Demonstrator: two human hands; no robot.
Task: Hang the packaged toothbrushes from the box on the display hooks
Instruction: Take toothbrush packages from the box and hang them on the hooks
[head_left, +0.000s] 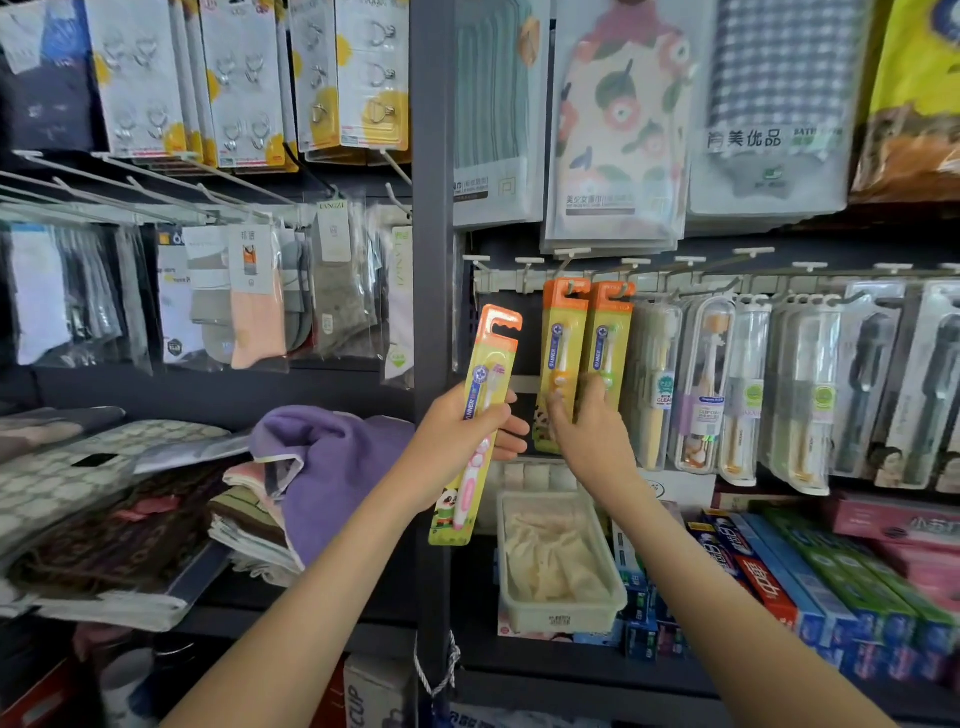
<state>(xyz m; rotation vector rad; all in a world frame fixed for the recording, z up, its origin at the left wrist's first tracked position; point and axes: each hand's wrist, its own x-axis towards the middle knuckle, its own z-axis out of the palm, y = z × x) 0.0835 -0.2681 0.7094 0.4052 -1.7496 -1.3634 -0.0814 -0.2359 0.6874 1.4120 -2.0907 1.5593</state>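
L hand (457, 431) is closest: its fingers (511, 430) are curled round a pink toothbrush pack (496, 338), gripping it at the middle, orange top up, tipped a bit to the R. The pack is up in the air in front of the dark post (434, 260), not on a hook yet. R hand (587, 431) reaches a bit further & touches the low part of 2 packs that hang side by side, the orange toothbrush pack (561, 332) & the green toothbrush pack (608, 332). Can't tell if it pinches them or just rests on them. Under the hands sits a pale tray (561, 613) w/ cloth in it, toothpaste boxes (779, 582) to its R. Further back is the hook rail (649, 283). A bare hook (478, 261) just L of the hung packs looks like the next spot, I think. What could go wrong: the slot in the pack top is small & the hook is thin, so the pack could miss & drop into the tray. R hand could also knock the hung ones off. Can't make out the box.
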